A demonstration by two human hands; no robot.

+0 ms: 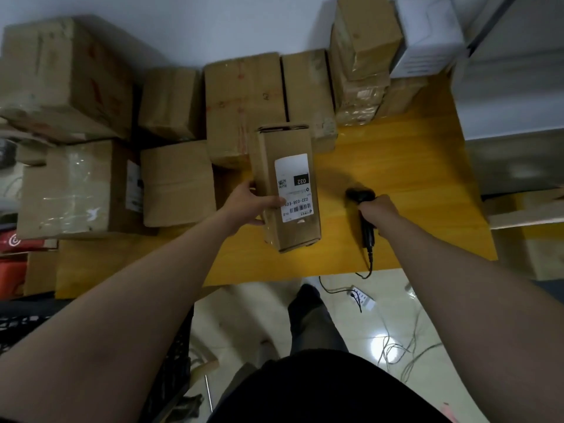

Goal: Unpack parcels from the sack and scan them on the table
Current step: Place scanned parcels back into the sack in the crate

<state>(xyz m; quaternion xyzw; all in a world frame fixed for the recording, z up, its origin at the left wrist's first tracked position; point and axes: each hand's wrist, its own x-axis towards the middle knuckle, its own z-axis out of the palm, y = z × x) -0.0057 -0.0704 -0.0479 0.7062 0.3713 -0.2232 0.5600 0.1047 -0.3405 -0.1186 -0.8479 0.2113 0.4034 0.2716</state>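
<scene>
A long brown cardboard parcel (pixel 285 190) with a white shipping label marked 032 is held over the yellow table (pixel 412 190), label side up. My left hand (pixel 253 204) grips its left side, thumb on the label. My right hand (pixel 380 207) grips the handle of a black barcode scanner (pixel 363 209), just right of the parcel. The scanner's head points up and to the left, and its cable runs off the table's front edge. No sack is in view.
Several brown cardboard boxes (pixel 244 99) crowd the table's back and left. A taller stack (pixel 363 56) and a white box (pixel 427 35) stand at the back right. A power strip (pixel 361 297) and loose cables lie on the tiled floor. A black crate (pixel 171 361) stands bottom left.
</scene>
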